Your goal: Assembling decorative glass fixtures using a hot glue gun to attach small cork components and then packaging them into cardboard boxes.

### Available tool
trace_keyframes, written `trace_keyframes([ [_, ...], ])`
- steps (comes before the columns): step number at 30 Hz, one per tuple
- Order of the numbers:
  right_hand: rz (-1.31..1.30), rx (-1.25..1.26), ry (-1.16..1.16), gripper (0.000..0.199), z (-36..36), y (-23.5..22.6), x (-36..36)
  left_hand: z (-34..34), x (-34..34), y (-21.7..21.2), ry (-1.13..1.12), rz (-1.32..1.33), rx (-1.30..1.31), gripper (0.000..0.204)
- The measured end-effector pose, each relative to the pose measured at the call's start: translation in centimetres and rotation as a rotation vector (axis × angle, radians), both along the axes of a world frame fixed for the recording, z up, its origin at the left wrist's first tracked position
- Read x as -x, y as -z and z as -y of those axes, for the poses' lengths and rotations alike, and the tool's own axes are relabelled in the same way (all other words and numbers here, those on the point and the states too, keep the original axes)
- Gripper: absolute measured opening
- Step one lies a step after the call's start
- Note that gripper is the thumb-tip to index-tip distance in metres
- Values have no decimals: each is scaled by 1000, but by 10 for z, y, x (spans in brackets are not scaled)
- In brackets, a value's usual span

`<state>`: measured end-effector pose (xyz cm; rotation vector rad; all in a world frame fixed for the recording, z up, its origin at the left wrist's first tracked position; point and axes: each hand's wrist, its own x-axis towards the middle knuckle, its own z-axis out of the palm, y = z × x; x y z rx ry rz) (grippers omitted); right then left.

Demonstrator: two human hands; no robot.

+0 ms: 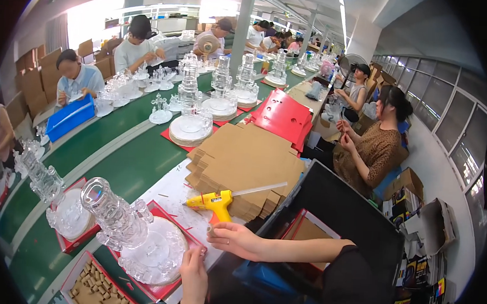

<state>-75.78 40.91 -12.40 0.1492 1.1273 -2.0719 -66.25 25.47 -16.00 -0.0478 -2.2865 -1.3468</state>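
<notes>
- Left hand [194, 276]: fingers curled at the near rim of the clear glass tower [135, 229], touching its round base plate.
- Right hand [238, 240]: closed around the yellow glue gun [216, 202] grip.
- Tower stands on a red tray [162, 291] on the counter [127, 168].
- Beyond: stacked cardboard sheets [243, 157]; then more glass towers [190, 110].

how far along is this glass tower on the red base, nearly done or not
Looks well along. Done: the clear glass tower stands stacked on its round plate on the red base. In hand: the left hand touches the plate's edge; the right hand rests beside the yellow glue gun, pinching something too small to tell. Left: flat cardboard sheets remain unfolded, probably for boxing.
</notes>
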Motion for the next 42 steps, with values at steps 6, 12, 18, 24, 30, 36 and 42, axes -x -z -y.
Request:
trace_keyframes([
  [6, 80, 103, -67, 23, 15, 29, -7, -4, -3, 25, -87, 104, -224, 25],
  [12, 160, 133, -30, 18, 17, 24, -18, -6, -8, 12, -103, 40, -169, 26],
  [18, 210, 173, -106, 17, 16, 32, -20, 0, -22, 21, -235, 88, -77, 25],
  [24, -546, -379, -225, 20, -2, 19, 19, 1, -9, 19, -165, -42, -98, 21],
  [30, -614, -426, -389, 20, 6, 11, 21, 3, -9, 21, -161, -11, -133, 22],
  [36, -660, -442, -445, 22, 5, 14, 14, 2, -13, 20, -152, 8, -175, 24],
  [42, -720, -441, -440, 21, 8, 12, 11, 3, -13, 20, -147, 27, -179, 25],
])
